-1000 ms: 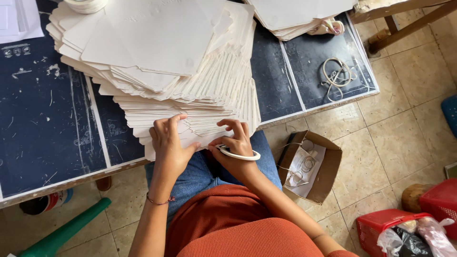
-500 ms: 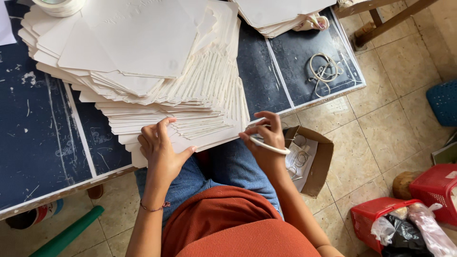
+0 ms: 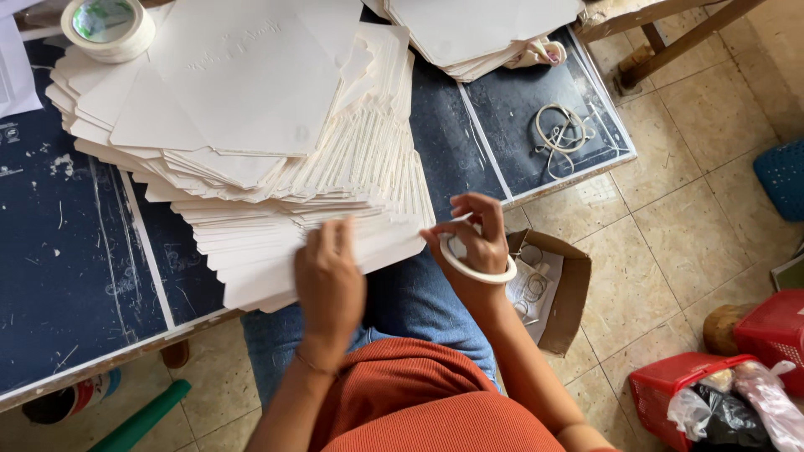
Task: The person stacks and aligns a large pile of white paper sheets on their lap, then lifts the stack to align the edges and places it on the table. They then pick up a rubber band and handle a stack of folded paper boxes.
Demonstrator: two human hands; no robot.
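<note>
White card sheets (image 3: 276, 243), fanned at the dark table's (image 3: 75, 276) near edge, are best steadied flat by the left hand (image 3: 328, 276) while the right hand (image 3: 477, 243), wearing a tape ring (image 3: 477, 269), pinches one corner.

You sit at a dark blue table (image 3: 75, 276) with pale scratches and thin white lines; it fills the view from nine to one o'clock. The floor (image 3: 670, 243) at three o'clock has beige square tiles, lit by soft daylight. At one o'clock you see wooden legs (image 3: 670, 38) of some furniture. An open cardboard box (image 3: 569, 293) stands on the tiles at four o'clock. At five o'clock are red baskets (image 3: 670, 393), and a green bar (image 3: 142, 423) is at seven.
</note>
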